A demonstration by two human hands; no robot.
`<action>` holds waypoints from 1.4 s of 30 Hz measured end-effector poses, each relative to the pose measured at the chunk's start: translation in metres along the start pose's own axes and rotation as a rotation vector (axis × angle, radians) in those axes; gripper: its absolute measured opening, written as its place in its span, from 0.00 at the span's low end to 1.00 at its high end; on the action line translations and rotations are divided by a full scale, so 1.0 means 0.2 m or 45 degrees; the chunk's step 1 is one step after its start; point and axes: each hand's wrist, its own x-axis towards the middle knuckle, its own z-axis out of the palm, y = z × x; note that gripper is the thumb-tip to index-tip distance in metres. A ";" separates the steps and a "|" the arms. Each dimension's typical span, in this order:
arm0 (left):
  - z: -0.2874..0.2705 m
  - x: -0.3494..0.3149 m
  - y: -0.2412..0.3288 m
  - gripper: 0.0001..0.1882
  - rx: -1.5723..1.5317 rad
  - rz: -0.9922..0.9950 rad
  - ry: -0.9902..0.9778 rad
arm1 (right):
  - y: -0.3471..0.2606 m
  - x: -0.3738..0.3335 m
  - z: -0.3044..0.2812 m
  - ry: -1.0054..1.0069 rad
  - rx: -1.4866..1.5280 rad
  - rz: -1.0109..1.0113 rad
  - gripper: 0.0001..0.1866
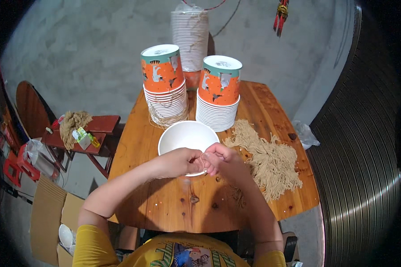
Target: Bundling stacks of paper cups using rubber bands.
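Observation:
A white paper bucket (176, 135) stands mouth up on the table in front of me. At its near right rim, my left hand (185, 161) and my right hand (226, 162) meet with fingertips pinched close together. What they pinch is small and mostly hidden by the fingers; it may be a thin strand. A pile of tan cords (272, 164) lies right of my right hand. Behind the bucket are two stacks of upturned orange and green printed buckets, the left stack (162, 78) and the right stack (220, 84). Loose tan strands (165, 111) hang around the left one.
A taller bucket stack (189, 40) rises at the back of the wooden table (173, 200). To the left, a red bench (93, 127) bears more tan cord (73, 127). An open cardboard box (47, 218) sits at lower left, and a ribbed metal shutter (361, 155) borders the right.

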 end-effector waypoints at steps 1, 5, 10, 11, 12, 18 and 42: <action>0.00 0.00 0.02 0.05 -0.016 -0.071 0.059 | 0.00 0.00 0.00 0.003 -0.001 0.000 0.11; -0.01 0.01 -0.02 0.06 -0.289 -0.092 0.169 | -0.04 -0.01 -0.01 0.031 -0.248 -0.047 0.08; -0.02 0.03 -0.05 0.07 -0.366 -0.081 0.051 | -0.04 0.04 -0.02 0.158 -0.631 -0.455 0.06; -0.02 0.04 -0.07 0.08 -0.415 -0.081 0.027 | 0.02 0.07 -0.04 0.194 -0.696 -0.568 0.06; -0.02 0.04 -0.06 0.08 -0.415 -0.076 0.026 | 0.04 0.09 -0.05 0.229 -0.763 -0.680 0.06; -0.03 0.03 0.00 0.09 -0.378 -0.184 0.007 | 0.09 0.01 -0.01 0.525 -0.781 -0.339 0.08; 0.02 0.08 0.03 0.06 -0.334 -0.062 0.144 | 0.00 -0.06 -0.01 0.316 -0.527 -0.475 0.06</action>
